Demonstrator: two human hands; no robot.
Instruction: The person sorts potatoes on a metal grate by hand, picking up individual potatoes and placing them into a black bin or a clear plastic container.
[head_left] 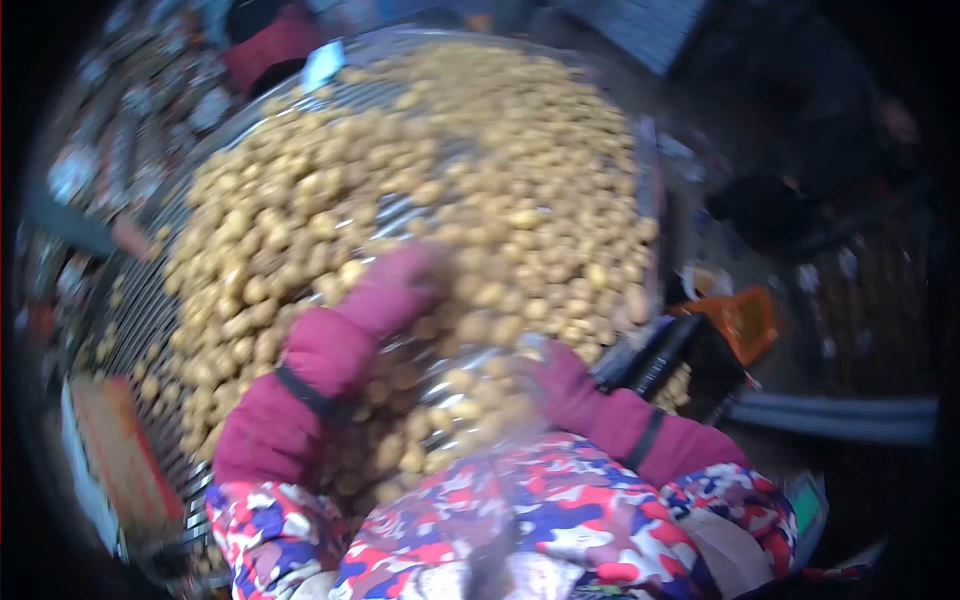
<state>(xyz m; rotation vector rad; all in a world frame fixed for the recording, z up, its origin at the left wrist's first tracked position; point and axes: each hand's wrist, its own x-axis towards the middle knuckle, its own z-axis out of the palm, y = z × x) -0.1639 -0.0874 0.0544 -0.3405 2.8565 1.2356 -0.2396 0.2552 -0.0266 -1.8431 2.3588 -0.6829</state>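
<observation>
A wide bed of several small yellow potatoes (420, 180) lies on a metal roller table (150, 300) ahead of me. My left hand (350, 330), in a maroon glove, reaches forward over the potatoes, its fingertips blurred among them. My right hand (590, 400), also in a maroon glove, rests at the near right edge of the pile. Whether either hand holds a potato cannot be told through the blur. Patterned red, white and blue sleeves (560, 520) cover my arms.
A black crate (690, 365) with potatoes stands to the right of the table, an orange object (745, 320) behind it. A person in dark clothing (800, 180) stands at the far right. A cardboard box (115, 450) sits at the lower left.
</observation>
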